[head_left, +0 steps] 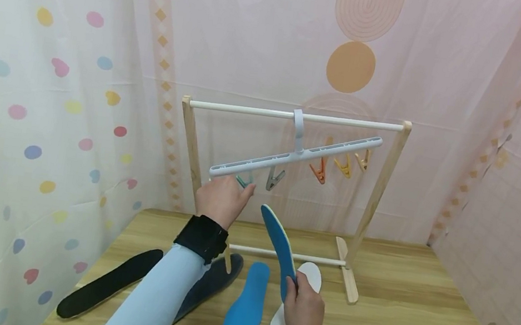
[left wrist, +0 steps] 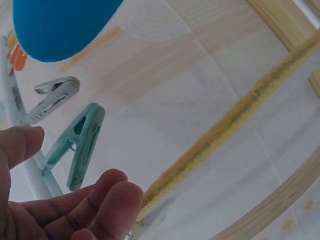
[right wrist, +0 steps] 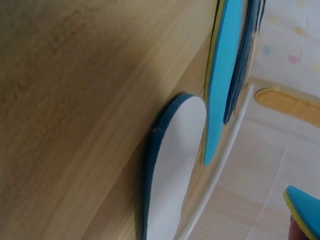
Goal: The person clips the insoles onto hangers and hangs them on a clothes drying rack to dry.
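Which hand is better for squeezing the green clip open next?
Probably the left hand: it's right beside the green clip, with its thumb and fingertips apart. The right hand is lower, farther from the clip, and busy gripping a blue insole.

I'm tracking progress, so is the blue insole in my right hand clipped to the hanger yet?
No, the right hand holds the blue insole, its top apart from the clips.

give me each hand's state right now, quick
Left hand: open, near the teal clothespin.
Right hand: closed, holding a blue insole.
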Motion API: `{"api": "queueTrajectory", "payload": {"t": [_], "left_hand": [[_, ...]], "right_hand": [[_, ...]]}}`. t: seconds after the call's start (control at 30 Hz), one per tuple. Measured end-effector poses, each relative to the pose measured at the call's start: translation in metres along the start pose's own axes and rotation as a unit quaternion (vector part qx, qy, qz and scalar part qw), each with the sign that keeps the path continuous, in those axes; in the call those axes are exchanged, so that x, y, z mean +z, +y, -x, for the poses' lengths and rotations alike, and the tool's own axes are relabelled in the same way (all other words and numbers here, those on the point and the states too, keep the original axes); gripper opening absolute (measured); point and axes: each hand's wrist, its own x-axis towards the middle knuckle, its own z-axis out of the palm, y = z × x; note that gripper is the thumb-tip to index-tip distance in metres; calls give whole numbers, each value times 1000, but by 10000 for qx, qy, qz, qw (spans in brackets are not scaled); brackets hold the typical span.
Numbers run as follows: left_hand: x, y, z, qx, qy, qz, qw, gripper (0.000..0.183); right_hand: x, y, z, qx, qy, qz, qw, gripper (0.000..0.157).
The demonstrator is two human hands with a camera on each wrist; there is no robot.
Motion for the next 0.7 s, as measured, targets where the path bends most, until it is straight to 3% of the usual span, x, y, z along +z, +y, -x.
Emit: {"api": "queueTrajectory", "payload": {"t": [0.2, 0.7], "left_hand": [[4, -1, -4, -69, 172, -76, 9998, 59], [15, -1, -18, -450, 225, 19, 9987, 63]], "right_hand": [[1, -1, -1, 47, -11, 33, 10000, 5], [6, -3, -4, 312, -382, 75, 9988, 7]]}}
